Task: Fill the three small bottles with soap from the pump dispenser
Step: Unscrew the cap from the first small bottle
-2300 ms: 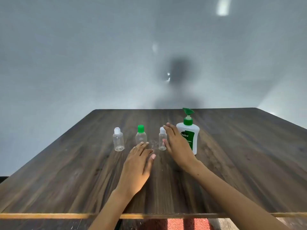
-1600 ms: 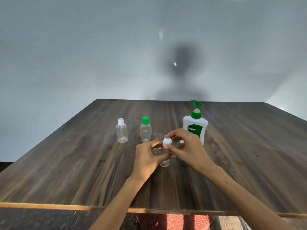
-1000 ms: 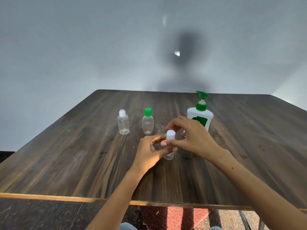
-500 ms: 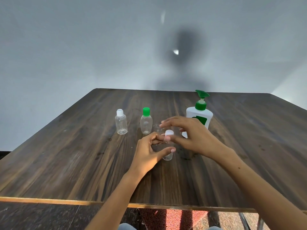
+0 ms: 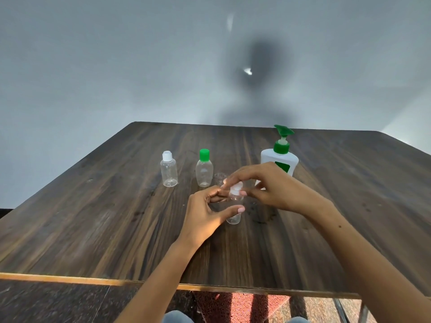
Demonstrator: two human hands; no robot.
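— Gripping what? 
— Left hand [image 5: 205,213] holds the small clear plastic bottle [image 5: 234,213] upright on the dark wooden table [image 5: 93,217]. Right hand [image 5: 268,185] pinches its white cap [image 5: 235,189], straight above.
— Soap? 
— White pump dispenser [image 5: 279,159] stands behind, nearer the right hand.

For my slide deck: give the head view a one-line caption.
Left hand holds a small clear bottle while right hand pinches its white cap, pump dispenser behind.

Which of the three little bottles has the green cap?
The middle bottle, standing untouched on the table. The far-left bottle and the held bottle both have white caps.
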